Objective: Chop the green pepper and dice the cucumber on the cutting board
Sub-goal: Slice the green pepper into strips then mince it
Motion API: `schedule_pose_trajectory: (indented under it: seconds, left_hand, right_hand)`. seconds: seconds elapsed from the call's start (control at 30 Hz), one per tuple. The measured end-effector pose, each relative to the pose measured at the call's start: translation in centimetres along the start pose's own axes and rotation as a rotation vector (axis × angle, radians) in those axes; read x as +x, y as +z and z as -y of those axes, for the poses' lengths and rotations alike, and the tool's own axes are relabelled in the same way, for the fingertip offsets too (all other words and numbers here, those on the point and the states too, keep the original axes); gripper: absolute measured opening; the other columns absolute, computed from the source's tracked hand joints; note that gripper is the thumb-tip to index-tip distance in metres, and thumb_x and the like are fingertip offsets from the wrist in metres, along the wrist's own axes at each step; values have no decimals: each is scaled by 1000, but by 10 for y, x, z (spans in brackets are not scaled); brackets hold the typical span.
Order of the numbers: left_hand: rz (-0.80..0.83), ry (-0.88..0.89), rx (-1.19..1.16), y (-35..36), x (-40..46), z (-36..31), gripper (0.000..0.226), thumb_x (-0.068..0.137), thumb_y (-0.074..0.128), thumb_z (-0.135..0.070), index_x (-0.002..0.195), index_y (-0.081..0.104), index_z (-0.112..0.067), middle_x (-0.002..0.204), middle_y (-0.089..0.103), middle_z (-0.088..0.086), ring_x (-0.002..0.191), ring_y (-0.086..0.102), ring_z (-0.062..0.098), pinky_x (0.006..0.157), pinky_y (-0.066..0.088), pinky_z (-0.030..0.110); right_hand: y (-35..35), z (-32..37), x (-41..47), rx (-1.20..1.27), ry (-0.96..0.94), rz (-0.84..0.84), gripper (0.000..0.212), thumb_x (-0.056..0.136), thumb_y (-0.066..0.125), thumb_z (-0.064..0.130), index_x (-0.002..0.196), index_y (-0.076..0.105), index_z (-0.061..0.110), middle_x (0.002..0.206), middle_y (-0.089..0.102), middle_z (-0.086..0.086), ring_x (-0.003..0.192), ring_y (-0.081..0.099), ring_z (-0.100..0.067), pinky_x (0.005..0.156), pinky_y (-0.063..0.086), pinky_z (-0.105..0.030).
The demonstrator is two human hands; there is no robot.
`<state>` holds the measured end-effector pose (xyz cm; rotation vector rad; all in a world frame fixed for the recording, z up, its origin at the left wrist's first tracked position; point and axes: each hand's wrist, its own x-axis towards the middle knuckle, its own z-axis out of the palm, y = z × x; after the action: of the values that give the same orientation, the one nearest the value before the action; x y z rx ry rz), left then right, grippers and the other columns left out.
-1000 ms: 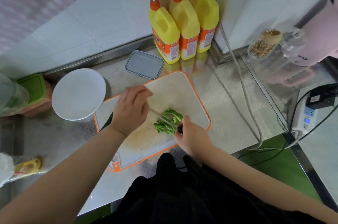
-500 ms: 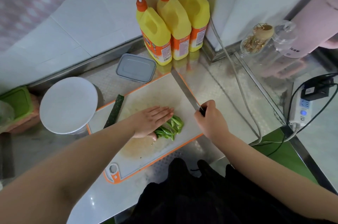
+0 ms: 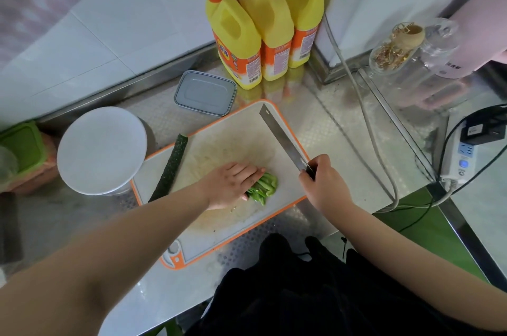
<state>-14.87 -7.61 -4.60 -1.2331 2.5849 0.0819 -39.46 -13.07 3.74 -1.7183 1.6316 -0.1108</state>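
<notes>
A bunch of green pepper strips [image 3: 264, 187] lies on the white, orange-rimmed cutting board [image 3: 236, 138]. My left hand [image 3: 231, 184] lies flat over the strips' left part, fingers straight and pressing down. My right hand [image 3: 323, 184] grips the handle of a knife [image 3: 282, 138] to the right of the pepper; the blade points up and away along the board's right edge, clear of the pepper. A dark green cucumber [image 3: 170, 168] lies lengthwise on the board's left side.
Three yellow pump bottles [image 3: 263, 25] stand behind the board, a grey lidded box [image 3: 205, 93] in front of them. A round white lid [image 3: 101, 149] sits left of the board. Cables [image 3: 365, 116], a power strip [image 3: 461, 157] and glass jars [image 3: 406, 47] are at the right.
My left hand went from over the knife to lying flat on the pepper strips. My right hand swung the knife out to the right of the pepper. The cucumber came into view.
</notes>
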Motion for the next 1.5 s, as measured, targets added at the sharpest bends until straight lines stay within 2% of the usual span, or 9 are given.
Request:
schedule_pose_trajectory:
  seconds: [0.07, 0.23, 0.33, 0.57, 0.73, 0.93, 1.1, 1.33, 1.5]
  left_hand:
    - [-51, -43, -25, 3, -2, -6, 74, 88, 56, -50, 142, 42, -1, 125, 57, 11, 112, 51, 28, 89, 48, 36]
    - [-152, -204, -97, 4, -5, -27, 52, 91, 43, -35, 126, 58, 0, 114, 60, 13, 98, 57, 30, 83, 51, 37]
    - [-196, -290, -117, 1, 0, -36, 40, 85, 51, -21, 120, 56, 0, 108, 61, 14, 91, 57, 31, 75, 51, 37]
    - [-21, -525, -197, -15, 7, -64, 45, 69, 51, -11, 112, 52, 1, 93, 62, 15, 76, 57, 30, 58, 46, 32]
    - [162, -880, -286, -31, 13, -88, 45, 96, 29, -13, 138, 25, 2, 127, 38, 17, 113, 44, 31, 89, 41, 33]
    - [289, -1171, -367, -36, 13, -89, 38, 94, 37, -14, 128, 27, 1, 128, 38, 17, 116, 42, 30, 95, 40, 31]
    - [278, -1257, -413, -30, 3, -99, 42, 99, 37, -28, 129, 27, 0, 129, 40, 14, 117, 44, 28, 95, 40, 30]
    - [172, -1281, -503, -33, 1, -93, 81, 90, 45, -62, 140, 22, -3, 136, 32, 13, 124, 36, 30, 103, 33, 36]
    - [1, -1235, -676, -32, 5, -84, 87, 85, 57, -57, 146, 19, -9, 144, 23, 9, 131, 26, 30, 110, 25, 40]
  right_hand:
    - [0, -1, -1, 1, 0, 10, 22, 93, 53, 23, 102, 42, 6, 78, 57, -9, 73, 59, -34, 63, 49, -42]
    - [3, -4, -3, -20, -10, 24, 20, 94, 52, 23, 101, 41, 8, 78, 57, -8, 69, 57, -30, 59, 46, -36]
    - [4, -6, -4, -22, -13, 31, 20, 94, 52, 23, 101, 41, 7, 79, 58, -8, 70, 57, -29, 59, 44, -34]
    - [4, -5, -4, 8, -12, 53, 19, 94, 52, 22, 101, 40, 9, 80, 58, -8, 72, 58, -31, 59, 42, -33]
    - [7, -3, -5, 31, -7, 104, 16, 93, 51, 21, 97, 38, 12, 77, 56, -4, 71, 56, -29, 59, 39, -32]
    - [14, -3, -7, 23, -20, 158, 15, 93, 50, 21, 98, 39, 12, 88, 58, -9, 65, 54, -22, 47, 32, -25]
    - [15, -5, -6, 12, -19, 207, 14, 93, 49, 23, 98, 40, 13, 77, 50, 4, 69, 55, -22, 58, 39, -31]
    - [14, -12, 1, 22, -31, 230, 14, 93, 49, 23, 97, 39, 14, 77, 50, 4, 72, 57, -24, 62, 41, -32]
    - [14, -8, 2, -20, -45, 259, 13, 94, 48, 23, 99, 39, 14, 75, 45, 7, 75, 57, -27, 67, 46, -35]
